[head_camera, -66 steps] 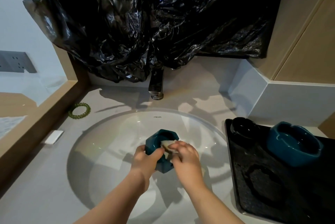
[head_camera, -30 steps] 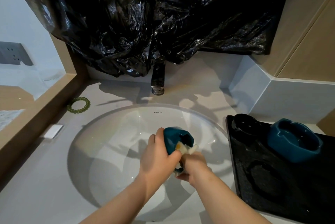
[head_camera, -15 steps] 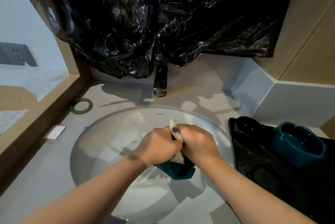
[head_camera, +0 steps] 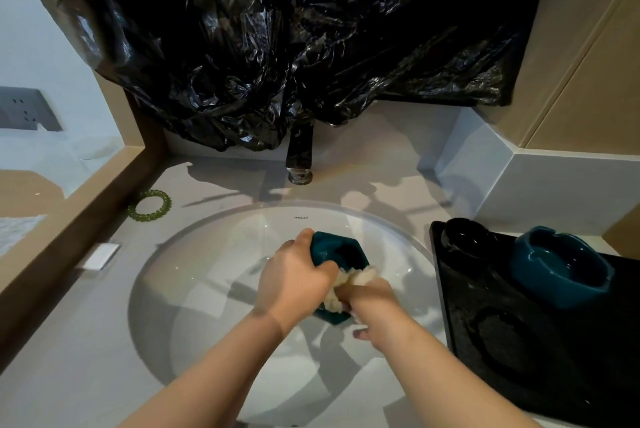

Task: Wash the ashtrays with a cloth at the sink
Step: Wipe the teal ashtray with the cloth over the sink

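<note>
Currently, over the sink [head_camera: 207, 254], the left hand [head_camera: 294, 280] grips the teal ashtray [head_camera: 341, 253]; the right hand [head_camera: 372, 306] clutches the cloth [head_camera: 349, 280] against it.

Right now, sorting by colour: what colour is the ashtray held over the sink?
Dark teal: the ashtray, gripped by the left hand, shows best in the head view.

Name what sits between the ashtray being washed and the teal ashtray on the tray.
In the head view, a black ashtray on the tray's back-left corner.
</note>
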`<state>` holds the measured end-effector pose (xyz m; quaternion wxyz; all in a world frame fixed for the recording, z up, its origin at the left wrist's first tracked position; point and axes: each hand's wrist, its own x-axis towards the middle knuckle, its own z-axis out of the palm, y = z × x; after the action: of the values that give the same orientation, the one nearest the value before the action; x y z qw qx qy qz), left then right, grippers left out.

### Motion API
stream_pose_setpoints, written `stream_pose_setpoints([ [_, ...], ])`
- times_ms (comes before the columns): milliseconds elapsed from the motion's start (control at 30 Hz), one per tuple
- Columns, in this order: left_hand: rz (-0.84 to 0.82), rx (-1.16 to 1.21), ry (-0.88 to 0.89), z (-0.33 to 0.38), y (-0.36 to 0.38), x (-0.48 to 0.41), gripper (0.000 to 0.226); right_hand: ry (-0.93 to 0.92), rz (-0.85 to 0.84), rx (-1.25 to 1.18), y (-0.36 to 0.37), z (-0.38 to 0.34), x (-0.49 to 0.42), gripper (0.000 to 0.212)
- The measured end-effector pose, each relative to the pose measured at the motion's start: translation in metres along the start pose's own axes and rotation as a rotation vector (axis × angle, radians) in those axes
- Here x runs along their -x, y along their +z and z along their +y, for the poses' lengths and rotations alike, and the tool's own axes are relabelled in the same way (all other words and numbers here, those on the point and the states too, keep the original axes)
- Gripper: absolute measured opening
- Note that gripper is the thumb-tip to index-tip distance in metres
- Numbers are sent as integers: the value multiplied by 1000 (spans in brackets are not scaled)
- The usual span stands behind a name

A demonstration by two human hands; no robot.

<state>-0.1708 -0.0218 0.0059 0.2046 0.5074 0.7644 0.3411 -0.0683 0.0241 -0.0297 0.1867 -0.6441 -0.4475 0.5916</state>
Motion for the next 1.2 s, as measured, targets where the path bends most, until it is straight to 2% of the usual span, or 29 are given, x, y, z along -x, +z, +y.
stream_pose_setpoints([
  [67, -104, -43, 45, -1, -1, 3, 24, -248, 221, 425, -5, -7, -6, 20],
  [100, -149, -44, 42, -2, -1, 5, 19, -406, 312, 548, -7, -12, -2, 19],
  [133, -188, -25, 24, -2, -2, 5, 18, -576, 333, 598, -8, -17, 5, 21],
  [200, -217, 17, -6, -5, -3, 4, 14, -872, 207, 811, -9, -25, 16, 28],
  [233, -220, 16, -2, -6, -4, 4, 6, -946, 146, 993, -9, -27, 19, 32],
  [267, -218, 9, 4, -6, -5, 4, 2, -979, 119, 1040, -11, -26, 16, 35],
  [333, -174, 7, 17, -5, -8, 5, 8, -907, 174, 1002, -12, -19, 11, 38],
  [400, -92, 30, 30, -2, -9, 6, 29, -723, 260, 708, -7, -13, 12, 31],
  [467, -26, 31, 41, 2, -9, 6, 35, -497, 303, 367, -2, -10, 11, 16],
  [567, 37, -30, 27, 2, -3, 8, 35, -235, 240, 35, 2, -6, 14, 13],
  [667, 79, -5, -9, -1, -2, 4, 38, -2, 28, -199, 12, 9, 16, 18],
  [733, 49, -10, 13, 1, -3, 3, 34, -11, 34, -199, 14, 11, 12, 20],
  [800, -14, -17, 51, 4, -6, 4, 29, -171, 143, -86, 8, 5, 5, 18],
  [867, -89, -56, 101, 4, -8, 4, 27, -407, 260, 142, 1, -5, 6, 16],
  [933, -128, -58, 113, 2, -10, 4, 25, -652, 262, 425, -6, -15, 10, 24],
  [967, -124, -46, 114, 2, -11, 3, 26, -709, 237, 525, -9, -18, 12, 25],
  [1033, -71, -27, 107, 4, -11, 3, 27, -653, 261, 539, -9, -18, 8, 23],
  [1067, -22, -3, 85, 5, -10, 2, 33, -561, 299, 439, -7, -16, 7, 19],
  [1133, 93, 47, 32, 7, -8, 1, 48, -297, 255, 2, 4, -7, 8, 14],
  [1200, 171, 76, 3, 8, -2, 1, 56, -3, 43, -426, 17, -5, 16, 14],
])
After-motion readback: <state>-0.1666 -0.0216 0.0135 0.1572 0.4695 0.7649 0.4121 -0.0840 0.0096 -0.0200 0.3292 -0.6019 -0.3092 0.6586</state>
